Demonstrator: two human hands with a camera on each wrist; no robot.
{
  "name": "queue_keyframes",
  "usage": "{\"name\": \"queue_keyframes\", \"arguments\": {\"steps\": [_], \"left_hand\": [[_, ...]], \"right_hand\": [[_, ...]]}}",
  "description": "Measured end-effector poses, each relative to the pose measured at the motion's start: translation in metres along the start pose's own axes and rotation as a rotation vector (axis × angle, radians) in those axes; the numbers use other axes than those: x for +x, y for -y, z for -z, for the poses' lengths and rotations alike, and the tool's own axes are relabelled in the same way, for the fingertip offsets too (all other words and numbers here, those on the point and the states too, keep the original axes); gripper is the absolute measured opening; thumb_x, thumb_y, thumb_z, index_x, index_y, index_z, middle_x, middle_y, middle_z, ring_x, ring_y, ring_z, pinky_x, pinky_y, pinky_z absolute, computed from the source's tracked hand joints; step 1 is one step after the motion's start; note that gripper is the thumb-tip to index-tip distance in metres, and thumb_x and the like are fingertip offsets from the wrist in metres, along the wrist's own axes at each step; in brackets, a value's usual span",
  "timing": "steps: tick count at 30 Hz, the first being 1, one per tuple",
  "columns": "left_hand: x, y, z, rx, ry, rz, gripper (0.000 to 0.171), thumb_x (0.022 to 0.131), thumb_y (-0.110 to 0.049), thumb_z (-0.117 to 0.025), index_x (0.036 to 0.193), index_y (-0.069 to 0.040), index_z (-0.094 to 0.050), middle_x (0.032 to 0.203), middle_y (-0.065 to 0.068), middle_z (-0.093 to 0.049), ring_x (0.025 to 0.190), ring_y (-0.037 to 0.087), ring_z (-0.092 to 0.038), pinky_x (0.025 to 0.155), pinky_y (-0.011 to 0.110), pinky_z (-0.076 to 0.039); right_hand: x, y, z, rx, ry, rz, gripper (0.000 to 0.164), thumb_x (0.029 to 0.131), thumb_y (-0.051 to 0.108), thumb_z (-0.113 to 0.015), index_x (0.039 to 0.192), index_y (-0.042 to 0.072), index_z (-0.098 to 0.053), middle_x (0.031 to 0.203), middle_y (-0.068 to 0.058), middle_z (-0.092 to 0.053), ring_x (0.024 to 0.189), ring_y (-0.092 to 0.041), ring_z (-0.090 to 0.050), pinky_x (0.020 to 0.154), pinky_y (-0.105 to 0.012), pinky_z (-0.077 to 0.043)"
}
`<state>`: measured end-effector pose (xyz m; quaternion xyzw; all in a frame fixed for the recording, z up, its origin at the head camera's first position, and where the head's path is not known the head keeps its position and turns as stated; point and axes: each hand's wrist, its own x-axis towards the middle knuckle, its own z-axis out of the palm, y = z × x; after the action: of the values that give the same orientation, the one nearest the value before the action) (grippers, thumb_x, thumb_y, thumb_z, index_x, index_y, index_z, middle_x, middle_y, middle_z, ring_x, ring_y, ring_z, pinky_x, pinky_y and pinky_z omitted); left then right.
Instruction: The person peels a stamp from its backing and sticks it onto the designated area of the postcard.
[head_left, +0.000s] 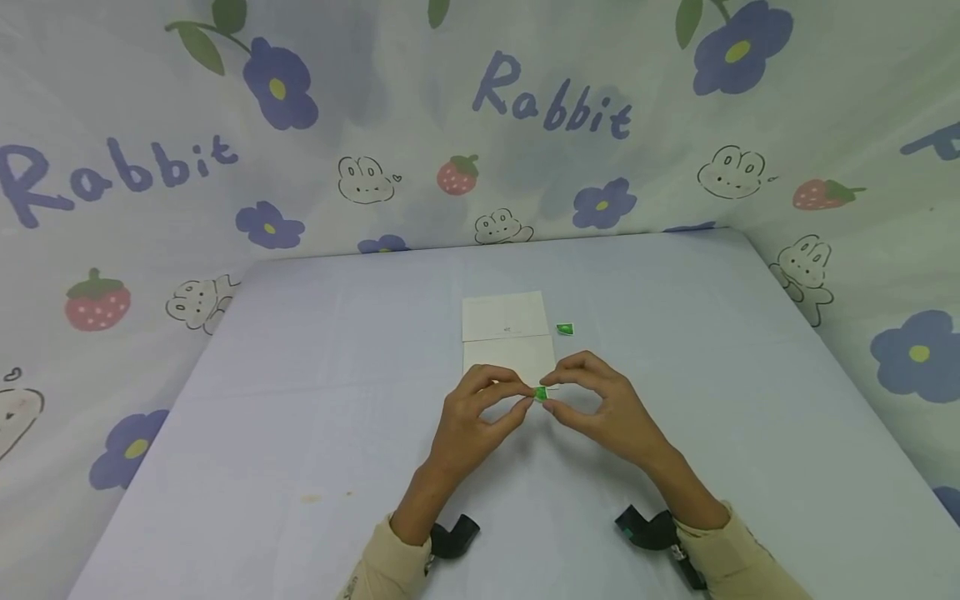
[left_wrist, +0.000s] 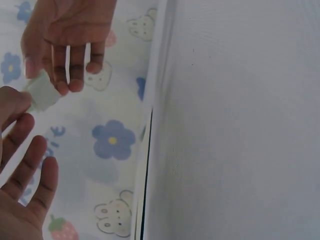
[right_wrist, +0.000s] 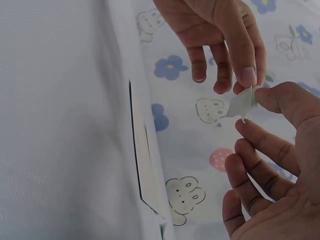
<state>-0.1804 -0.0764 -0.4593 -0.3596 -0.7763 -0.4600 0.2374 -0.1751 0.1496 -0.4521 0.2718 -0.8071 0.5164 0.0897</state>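
Note:
Between my two hands, above the table, is a small green sticker [head_left: 541, 393] with a pale back [left_wrist: 44, 93]. My left hand [head_left: 476, 417] pinches its left edge between thumb and forefinger. On the other side, my right hand [head_left: 611, 408] holds it by thumb and forefinger tips, the thumb on its edge in the right wrist view, where a thin corner [right_wrist: 244, 120] curls down near the forefinger. Behind the hands lies a white card [head_left: 504, 317] with a crease across it, its near part hidden by the fingers. A second green sticker [head_left: 565, 329] lies right of the card.
A white cloth covers the table [head_left: 300, 417], with a faint yellowish stain [head_left: 310, 498] at the left front. Black wrist devices [head_left: 454, 537] sit at both sleeves. A printed curtain [head_left: 420, 100] hangs behind the table's far edge.

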Motion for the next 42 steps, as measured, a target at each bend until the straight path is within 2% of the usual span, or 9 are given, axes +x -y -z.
{"name": "queue_keyframes", "arguments": {"steps": [6,11,13,17,22,27,31,37,42], "left_hand": [[0.0,0.0,-0.002,-0.027,-0.034,0.008,0.017,0.084,-0.001,-0.079,0.098,-0.012,-0.077,0.104,0.0,-0.065,0.096,0.015,-0.06,0.072,0.026,-0.051],[-0.001,-0.001,-0.005,-0.058,-0.088,0.097,0.015,0.084,0.001,-0.079,0.096,-0.009,-0.077,0.101,0.004,-0.066,0.09,0.019,-0.062,0.069,0.035,-0.056],[0.0,-0.005,-0.005,-0.069,-0.112,0.146,0.014,0.084,0.002,-0.078,0.095,-0.007,-0.076,0.1,0.006,-0.066,0.089,0.022,-0.063,0.069,0.038,-0.056],[0.008,-0.02,0.001,-0.084,-0.151,0.215,0.013,0.084,0.007,-0.076,0.095,-0.001,-0.074,0.095,0.01,-0.068,0.084,0.023,-0.064,0.065,0.04,-0.055],[0.014,-0.034,0.006,-0.089,-0.169,0.264,0.012,0.084,0.009,-0.073,0.094,0.001,-0.073,0.09,0.01,-0.071,0.076,0.018,-0.063,0.058,0.031,-0.053],[0.007,-0.024,-0.001,-0.108,-0.167,0.285,0.012,0.086,0.006,-0.073,0.094,-0.002,-0.074,0.09,0.007,-0.071,0.077,0.017,-0.062,0.058,0.032,-0.053],[-0.001,-0.011,-0.01,-0.139,-0.158,0.286,0.011,0.089,0.0,-0.074,0.097,-0.008,-0.074,0.093,0.003,-0.07,0.08,0.015,-0.062,0.061,0.029,-0.053],[-0.005,-0.007,-0.014,-0.174,-0.149,0.284,0.01,0.092,-0.009,-0.073,0.1,-0.014,-0.075,0.096,-0.002,-0.07,0.083,0.014,-0.062,0.064,0.027,-0.054],[-0.004,-0.013,-0.014,-0.163,-0.14,0.272,0.009,0.092,-0.006,-0.072,0.099,-0.011,-0.075,0.096,0.001,-0.071,0.082,0.016,-0.063,0.062,0.028,-0.054]], "right_hand": [[0.0,0.002,0.001,-0.01,0.001,-0.023,0.027,0.088,0.016,-0.079,0.114,0.019,-0.074,0.117,0.005,-0.059,0.111,-0.016,-0.056,0.093,-0.048,-0.049],[0.002,0.003,0.003,-0.03,-0.049,-0.03,0.027,0.088,0.015,-0.079,0.113,0.021,-0.073,0.117,0.006,-0.058,0.106,-0.013,-0.056,0.087,-0.045,-0.049],[0.002,0.003,0.003,-0.032,-0.074,-0.01,0.025,0.087,0.012,-0.079,0.11,0.02,-0.073,0.116,0.005,-0.059,0.105,-0.014,-0.056,0.085,-0.042,-0.049],[0.002,0.002,0.0,-0.051,-0.121,0.047,0.024,0.084,0.005,-0.081,0.104,0.016,-0.073,0.111,0.003,-0.061,0.099,-0.015,-0.058,0.081,-0.034,-0.049],[0.001,0.007,-0.005,-0.084,-0.15,0.119,0.027,0.078,-0.005,-0.082,0.098,0.011,-0.074,0.106,-0.003,-0.062,0.093,-0.019,-0.059,0.08,-0.022,-0.048],[0.004,0.028,-0.007,-0.06,-0.14,0.169,0.025,0.077,-0.015,-0.077,0.097,-0.001,-0.073,0.102,-0.012,-0.06,0.091,-0.024,-0.062,0.083,-0.017,-0.047],[0.004,0.032,-0.01,-0.053,-0.136,0.186,0.026,0.076,-0.017,-0.076,0.099,-0.004,-0.072,0.102,-0.013,-0.059,0.091,-0.025,-0.063,0.085,-0.016,-0.047],[0.0,0.01,-0.016,-0.043,-0.141,0.156,0.027,0.08,-0.008,-0.079,0.103,0.004,-0.073,0.107,-0.007,-0.06,0.098,-0.021,-0.06,0.086,-0.02,-0.047],[-0.001,0.002,-0.02,-0.028,-0.132,0.119,0.021,0.086,0.002,-0.079,0.104,0.011,-0.073,0.111,-0.001,-0.06,0.097,-0.016,-0.059,0.082,-0.031,-0.05]]}}
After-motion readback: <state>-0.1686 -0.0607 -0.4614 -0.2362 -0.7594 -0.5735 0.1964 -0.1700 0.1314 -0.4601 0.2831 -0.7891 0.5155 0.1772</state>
